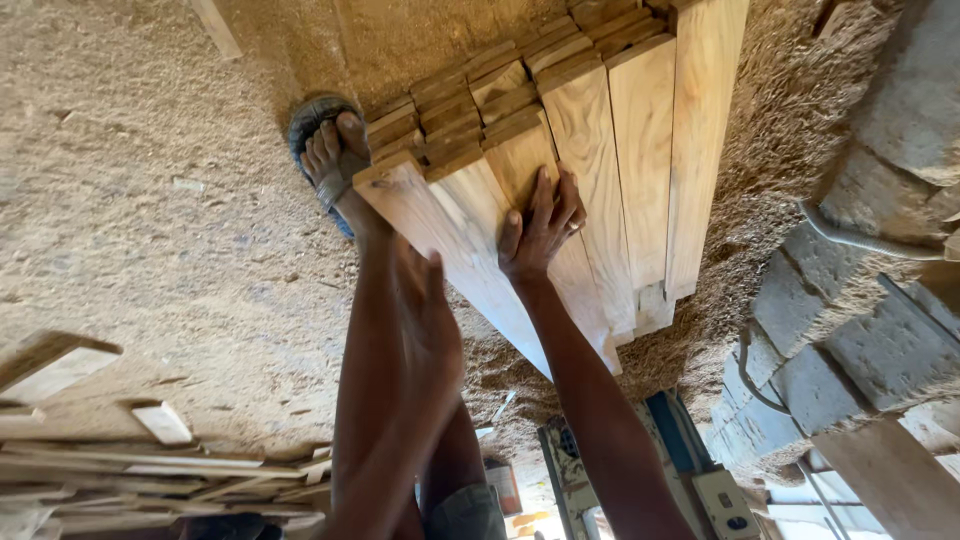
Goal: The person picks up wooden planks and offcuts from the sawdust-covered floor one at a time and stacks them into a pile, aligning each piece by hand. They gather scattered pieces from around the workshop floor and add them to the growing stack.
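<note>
While the right hand (541, 226) lies flat w/ fingers (556, 200) spread, nothing clasped, it presses on the top plank (470, 235) of a plank stack (620, 150) leaning over the sawdust floor (150, 200). The plank runs from past the fingertips down under the palm. The left hand (432, 315) sits at the plank's near edge, below-left of the right fingers. Its thumb shows, but the other fingers are hidden, so can't tell if it grips. Step looks like steadying or sliding the top plank. Next move prob. needs a firm hold on both edges and the sandalled foot (328, 150), just left of the fingertips, kept clear. Stack top is cut off by the frame. Scrap wood (120, 470) lower left is blurry, and the machine (640, 470) at the bottom is only partly seen.
</note>
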